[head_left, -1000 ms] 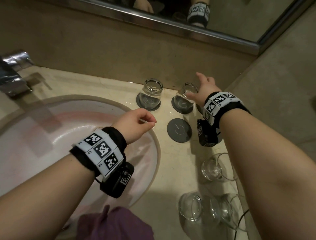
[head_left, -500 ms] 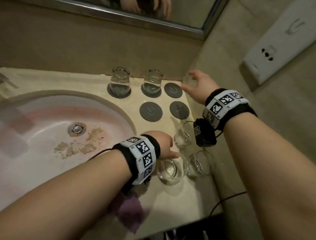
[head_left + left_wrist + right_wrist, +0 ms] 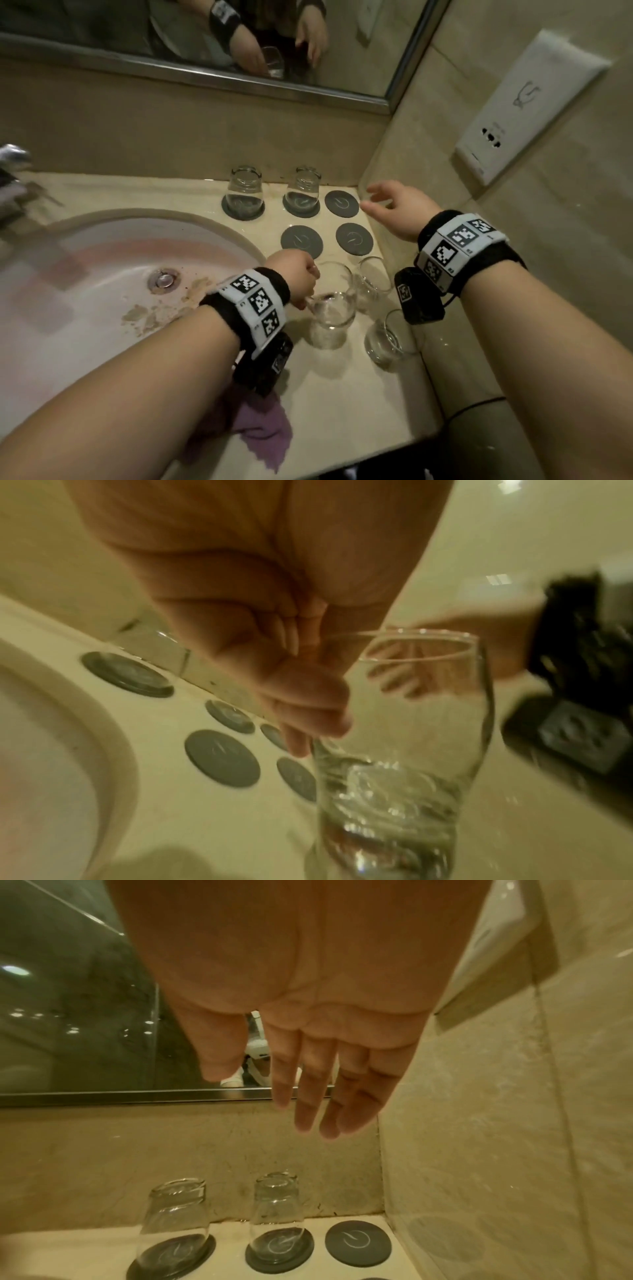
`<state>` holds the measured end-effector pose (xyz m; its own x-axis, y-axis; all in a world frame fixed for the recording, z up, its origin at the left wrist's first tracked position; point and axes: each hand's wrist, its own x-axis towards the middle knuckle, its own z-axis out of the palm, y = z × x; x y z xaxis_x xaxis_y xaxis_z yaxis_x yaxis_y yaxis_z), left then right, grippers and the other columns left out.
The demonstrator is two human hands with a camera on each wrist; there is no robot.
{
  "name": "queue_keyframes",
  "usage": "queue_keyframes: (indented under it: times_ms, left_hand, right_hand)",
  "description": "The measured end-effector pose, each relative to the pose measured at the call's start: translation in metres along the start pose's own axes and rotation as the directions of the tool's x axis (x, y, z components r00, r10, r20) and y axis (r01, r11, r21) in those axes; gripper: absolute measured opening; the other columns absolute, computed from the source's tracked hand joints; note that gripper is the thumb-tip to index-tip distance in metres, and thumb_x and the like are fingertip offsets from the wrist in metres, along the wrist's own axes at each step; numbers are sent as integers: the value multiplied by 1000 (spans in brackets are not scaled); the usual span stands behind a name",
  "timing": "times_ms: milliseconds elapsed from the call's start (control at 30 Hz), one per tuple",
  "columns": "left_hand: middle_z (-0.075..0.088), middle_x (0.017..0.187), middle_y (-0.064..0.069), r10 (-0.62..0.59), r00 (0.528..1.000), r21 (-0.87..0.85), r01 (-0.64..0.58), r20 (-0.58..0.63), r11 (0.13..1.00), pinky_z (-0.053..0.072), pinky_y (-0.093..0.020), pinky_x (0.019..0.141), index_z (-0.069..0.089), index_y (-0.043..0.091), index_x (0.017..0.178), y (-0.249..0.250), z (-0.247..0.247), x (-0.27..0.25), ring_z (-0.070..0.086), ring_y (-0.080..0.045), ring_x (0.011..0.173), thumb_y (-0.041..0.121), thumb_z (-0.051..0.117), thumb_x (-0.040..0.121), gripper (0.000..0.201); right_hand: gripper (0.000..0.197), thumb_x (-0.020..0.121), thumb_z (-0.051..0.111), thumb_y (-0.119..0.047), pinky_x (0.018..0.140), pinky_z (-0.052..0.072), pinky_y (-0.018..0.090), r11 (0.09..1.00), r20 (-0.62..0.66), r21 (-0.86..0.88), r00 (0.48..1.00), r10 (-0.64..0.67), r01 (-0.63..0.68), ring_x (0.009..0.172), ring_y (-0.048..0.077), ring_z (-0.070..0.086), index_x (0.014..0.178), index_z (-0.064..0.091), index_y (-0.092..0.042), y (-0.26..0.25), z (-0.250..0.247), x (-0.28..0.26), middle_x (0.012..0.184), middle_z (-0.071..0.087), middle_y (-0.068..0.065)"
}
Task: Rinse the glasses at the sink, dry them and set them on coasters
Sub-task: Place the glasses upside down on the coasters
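Observation:
My left hand point(image 3: 303, 279) pinches the rim of an upright clear glass point(image 3: 330, 308) on the counter to the right of the sink; the left wrist view shows thumb and fingers closed on the rim of that glass point(image 3: 404, 777). I cannot tell whether its base has left the counter. Two more upright glasses point(image 3: 373, 279) point(image 3: 387, 339) stand beside it. Two upturned glasses point(image 3: 245, 190) point(image 3: 303, 192) sit on dark coasters by the back wall. Three coasters point(image 3: 341, 204) point(image 3: 301, 240) point(image 3: 354, 238) are bare. My right hand point(image 3: 376, 204) hovers open over the back right corner, holding nothing.
The white sink basin point(image 3: 85, 308) with its drain point(image 3: 163, 279) fills the left, with the faucet point(image 3: 12, 171) at the far left. A purple cloth point(image 3: 263, 435) lies at the counter's front edge. The side wall carries a socket plate point(image 3: 513, 113); a mirror point(image 3: 205, 41) runs behind.
My right hand let go of the second upturned glass on its coaster and drew back to the right. My left hand moved from over the sink to the upright glass and took its rim.

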<state>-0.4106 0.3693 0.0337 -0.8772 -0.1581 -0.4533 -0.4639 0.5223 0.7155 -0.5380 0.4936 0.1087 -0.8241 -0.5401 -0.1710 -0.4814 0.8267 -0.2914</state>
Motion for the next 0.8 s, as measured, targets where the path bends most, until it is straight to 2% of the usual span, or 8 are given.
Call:
queue_keyframes:
  times_ms: [100, 200, 267, 367, 467, 567, 633, 800]
  left_hand:
    - [66, 81, -15, -78, 990, -497, 8, -119, 868, 54, -22, 46, 50, 6, 95, -2, -37, -13, 58, -18, 48, -5, 45, 91, 13]
    - [61, 72, -18, -101, 980, -753, -65, -173, 655, 50, -19, 41, 46, 4, 85, -4, -64, -23, 56, -15, 41, -9, 41, 92, 16]
    - [58, 66, -18, -121, 974, -844, -100, -192, 527, 47, -17, 38, 46, 4, 80, -7, -75, -26, 55, -12, 35, -13, 42, 90, 20]
    - [61, 56, -13, -162, 966, -894, -116, -204, 434, 44, -15, 36, 48, 2, 88, -13, -83, -28, 56, -10, 35, -12, 45, 89, 14]
    - [60, 61, -14, -187, 962, -931, -128, -200, 342, 46, -15, 37, 49, 2, 91, -16, -88, -28, 59, -10, 37, -8, 44, 93, 10]
    - [60, 76, -15, -186, 964, -935, -120, -191, 334, 51, -17, 43, 53, 2, 100, -20, -90, -25, 63, -12, 44, -2, 40, 97, 14]
    - [63, 87, -11, -202, 960, -910, -98, -193, 404, 55, -20, 50, 54, 4, 110, -26, -91, -20, 66, -15, 57, 10, 45, 98, 16]
    - [53, 100, -4, -313, 922, -879, -58, -229, 473, 55, -32, 67, 51, 11, 106, -47, -98, -10, 58, -23, 95, 24, 56, 94, 19]
  right_hand:
    - [49, 97, 40, -47, 91, 39, 26, 1000, 90, 9, 995, -30, 30, 116, 19, 54, 135, 47, -16, -15, 1, -3, 131, 56, 2]
    - [46, 97, 36, -48, 87, 50, 32, 961, 187, 276, 980, -72, 17, 93, 17, 62, 132, 48, -20, -36, 7, -4, 119, 59, 0]
    - [41, 96, 40, -46, 79, 53, 35, 871, 238, 492, 963, -123, -11, 75, 11, 61, 130, 45, -22, -50, 13, -3, 115, 57, -2]
    - [36, 93, 50, -39, 80, 55, 41, 704, 245, 708, 955, -169, -57, 62, 6, 63, 125, 45, -23, -65, 19, 4, 113, 57, 2]
    - [45, 86, 58, -28, 66, 56, 32, 570, 278, 815, 935, -222, -107, 70, 21, 66, 126, 42, -18, -77, 18, 10, 105, 63, 3]
    - [48, 80, 66, -25, 57, 53, 28, 635, 222, 772, 950, -218, -34, 60, 16, 63, 122, 44, -17, -87, 11, 17, 104, 60, 9]
    - [52, 75, 73, -24, 59, 52, 29, 731, 170, 682, 963, -209, 38, 67, 16, 62, 120, 47, -19, -91, 7, 23, 105, 59, 8]
    - [53, 70, 79, -40, 88, 49, 34, 947, 33, 262, 979, -200, 185, 102, 19, 55, 114, 49, -32, -87, -10, 44, 120, 52, 0]
